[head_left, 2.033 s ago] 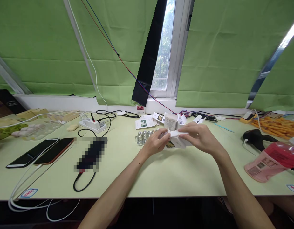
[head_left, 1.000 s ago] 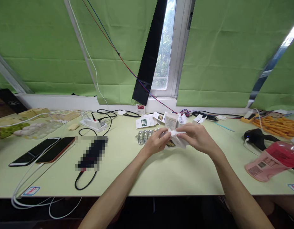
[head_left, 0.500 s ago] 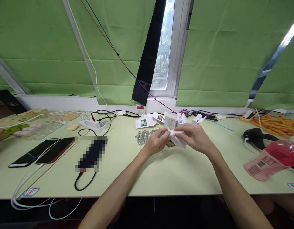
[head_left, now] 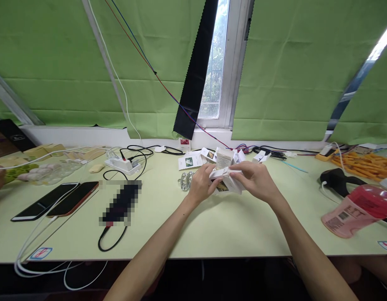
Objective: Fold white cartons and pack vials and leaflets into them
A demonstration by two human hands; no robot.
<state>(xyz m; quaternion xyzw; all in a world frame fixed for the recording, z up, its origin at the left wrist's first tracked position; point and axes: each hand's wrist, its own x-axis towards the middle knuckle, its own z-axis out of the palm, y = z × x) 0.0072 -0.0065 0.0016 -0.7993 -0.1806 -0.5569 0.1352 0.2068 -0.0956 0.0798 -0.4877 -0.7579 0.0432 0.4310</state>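
White card made up the small folding carton [head_left: 226, 180] that both hands held just above the counter [head_left: 212, 225], near the small silver bottles [head_left: 186, 181]. Left hand [head_left: 202, 184] and right hand [head_left: 252, 179] pinched it from opposite ends (fingers curled tight). Creasing cleanly probably needed steady, even pressure along the flap.

The curtains [head_left: 293, 75] are plain green, with a black strip [head_left: 196, 71] hanging at the window. The table [head_left: 231, 225] is pale yellow-green. The carton [head_left: 226, 177] is white with a small brownish picture. One phone [head_left: 72, 197] is red-edged – the bottle [head_left: 356, 211] pink, the sticks [head_left: 362, 164] orange, the cables [head_left: 39, 238] white.
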